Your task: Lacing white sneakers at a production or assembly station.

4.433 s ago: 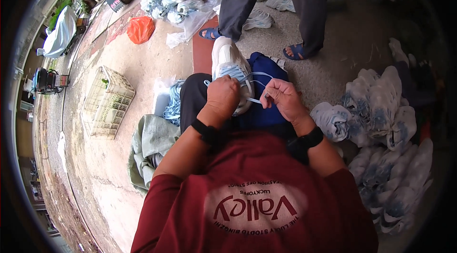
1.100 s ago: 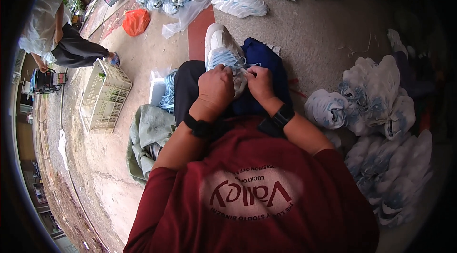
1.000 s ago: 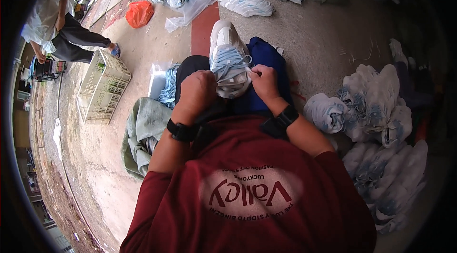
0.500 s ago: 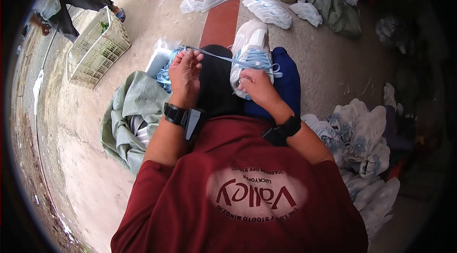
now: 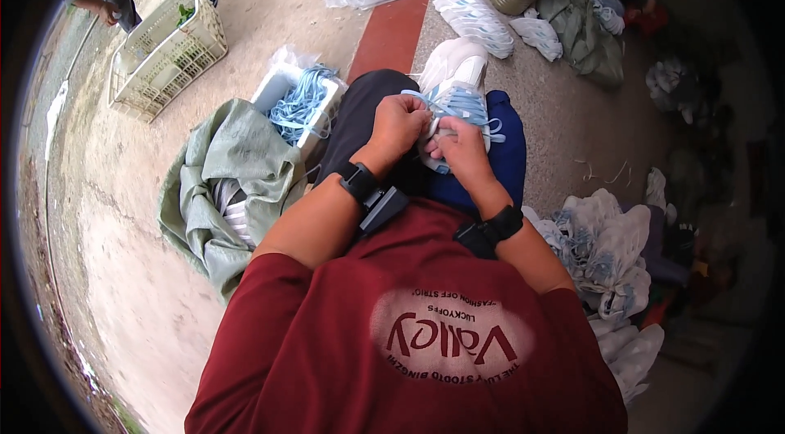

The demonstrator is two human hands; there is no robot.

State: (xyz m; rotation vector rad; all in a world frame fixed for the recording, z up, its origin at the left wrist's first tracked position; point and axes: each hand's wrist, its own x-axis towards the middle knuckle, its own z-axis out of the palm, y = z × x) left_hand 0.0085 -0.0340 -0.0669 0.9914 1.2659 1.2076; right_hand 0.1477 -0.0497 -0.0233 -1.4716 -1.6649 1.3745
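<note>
A white and grey sneaker [image 5: 455,60] lies across my lap, toe pointing away, with a light blue shoelace [image 5: 464,100] crossing its front. My left hand [image 5: 397,127] is closed at the sneaker's left side, pinching the lace close to the eyelets. Beside it my right hand [image 5: 460,149] has its fingers curled on the sneaker's collar and tongue. The two hands' fingertips nearly meet. A loop of lace hangs off the shoe's right side. The sneaker's heel end is partly hidden by my hands.
Left of my knees stands a white box [image 5: 266,91] of tangled blue laces, with a grey-green sack [image 5: 237,140] nearer me. A cream plastic crate [image 5: 151,78] is farther left, a person beside it. Wrapped sneakers [image 5: 609,242] pile at right; more shoes [image 5: 474,17] lie ahead.
My left hand has moved right, from holding the lace stretched out to the left, to the sneaker's eyelets. The right hand stays at the shoe. The person at far left has shifted.
</note>
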